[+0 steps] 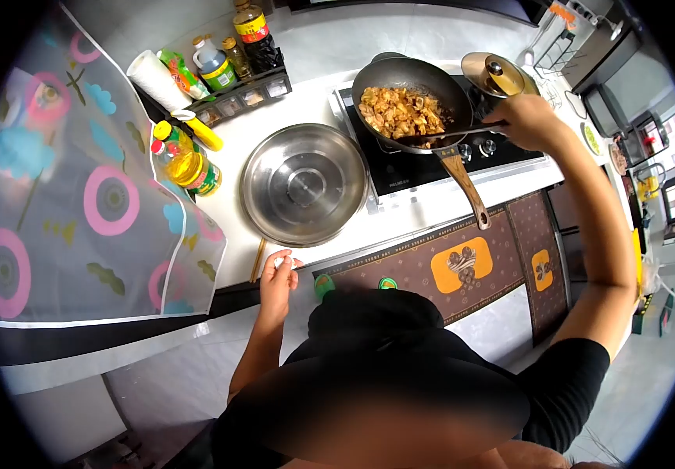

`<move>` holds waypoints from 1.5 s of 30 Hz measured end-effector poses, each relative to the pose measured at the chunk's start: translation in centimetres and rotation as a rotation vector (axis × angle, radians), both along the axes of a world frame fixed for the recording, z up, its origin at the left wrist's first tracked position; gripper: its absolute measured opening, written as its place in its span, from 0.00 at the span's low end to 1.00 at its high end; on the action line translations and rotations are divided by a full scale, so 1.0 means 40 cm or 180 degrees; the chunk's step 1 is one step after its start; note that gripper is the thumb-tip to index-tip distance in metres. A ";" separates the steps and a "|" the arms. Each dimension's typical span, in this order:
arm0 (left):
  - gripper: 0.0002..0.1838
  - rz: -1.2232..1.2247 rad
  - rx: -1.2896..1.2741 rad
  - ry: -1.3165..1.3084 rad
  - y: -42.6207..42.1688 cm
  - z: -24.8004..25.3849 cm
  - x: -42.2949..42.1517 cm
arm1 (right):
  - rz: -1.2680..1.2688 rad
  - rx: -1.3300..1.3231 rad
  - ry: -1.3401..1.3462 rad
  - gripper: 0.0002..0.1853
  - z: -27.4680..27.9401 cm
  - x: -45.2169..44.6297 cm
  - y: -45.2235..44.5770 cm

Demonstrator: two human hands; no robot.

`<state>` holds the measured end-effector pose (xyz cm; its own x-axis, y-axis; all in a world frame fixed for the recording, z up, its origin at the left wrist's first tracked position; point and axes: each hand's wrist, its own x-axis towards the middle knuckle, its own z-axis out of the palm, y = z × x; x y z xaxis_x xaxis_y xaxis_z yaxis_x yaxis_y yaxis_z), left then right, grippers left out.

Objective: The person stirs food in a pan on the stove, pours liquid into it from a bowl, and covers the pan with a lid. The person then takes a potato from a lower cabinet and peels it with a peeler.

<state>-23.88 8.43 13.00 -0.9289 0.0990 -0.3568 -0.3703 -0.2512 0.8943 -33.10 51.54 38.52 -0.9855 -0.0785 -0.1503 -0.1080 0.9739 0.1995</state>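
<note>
While the right hand point(534, 123) grips a slim, dark stirring utensil point(472, 130), probably light, stiff, best held endwise, the left hand point(276, 283) shows unclear grip.

The counter point(233, 262) is brightly lit; edges are bowed and ringed in black; the torso point(384, 399) is blurred.

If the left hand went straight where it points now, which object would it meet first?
Probably the left hand would meet the near rim of the steel basin; this view leaves unclear whether it would touch or pass above.
</note>
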 end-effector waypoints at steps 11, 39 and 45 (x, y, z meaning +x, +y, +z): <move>0.10 0.0524 0.0211 -0.0119 -0.054 -0.020 0.020 | -0.0854 0.0122 0.0643 0.11 -0.120 -0.099 -0.053; 0.22 -0.0923 0.0805 0.1513 0.078 0.246 -0.093 | -0.0287 0.0811 0.0654 0.10 -0.142 -0.059 0.035; 0.20 -0.1375 0.1687 0.2515 0.127 0.546 -0.017 | -0.0588 0.0541 0.1274 0.12 -0.130 -0.071 0.015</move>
<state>-24.57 13.51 34.86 -0.7270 0.4448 0.5231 0.1204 -0.6674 0.7349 -35.93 52.13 33.34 -0.9637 0.0963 0.2489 0.1819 0.9196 0.3483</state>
